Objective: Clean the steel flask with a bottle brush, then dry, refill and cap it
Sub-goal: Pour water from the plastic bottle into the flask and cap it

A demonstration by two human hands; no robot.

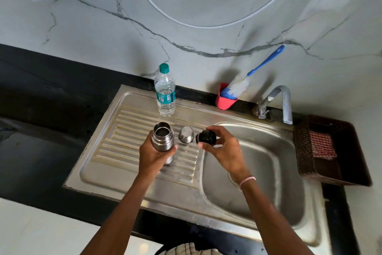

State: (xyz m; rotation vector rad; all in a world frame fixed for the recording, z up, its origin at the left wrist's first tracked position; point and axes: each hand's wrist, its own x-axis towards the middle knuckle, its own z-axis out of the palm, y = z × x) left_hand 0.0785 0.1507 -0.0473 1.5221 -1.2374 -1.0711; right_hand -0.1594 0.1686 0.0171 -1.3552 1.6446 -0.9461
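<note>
While the left hand (pixel 154 156) is gripping the open flask (pixel 162 136) upright at the drainboard (pixel 124 141), fingers curled round its body, the right hand (pixel 222 147) is pinching the black stopper (pixel 206 136) near it, over the edge of the basin (pixel 258 130). Between flask and stopper a steel cup (pixel 186 134) is sitting upside down. Behind them a water bottle (pixel 164 93) with a green cap is standing, and further right a blue-handled brush (pixel 241 86) is leaning in a red holder (pixel 224 102) beside the tap (pixel 283 101). A woven basket (pixel 306 163) is holding a checked cloth (pixel 321 147) to the right of the basin. A black counter (pixel 41 99) is surrounding the steel, and a white marble wall (pixel 103 27) is rising behind.
</note>
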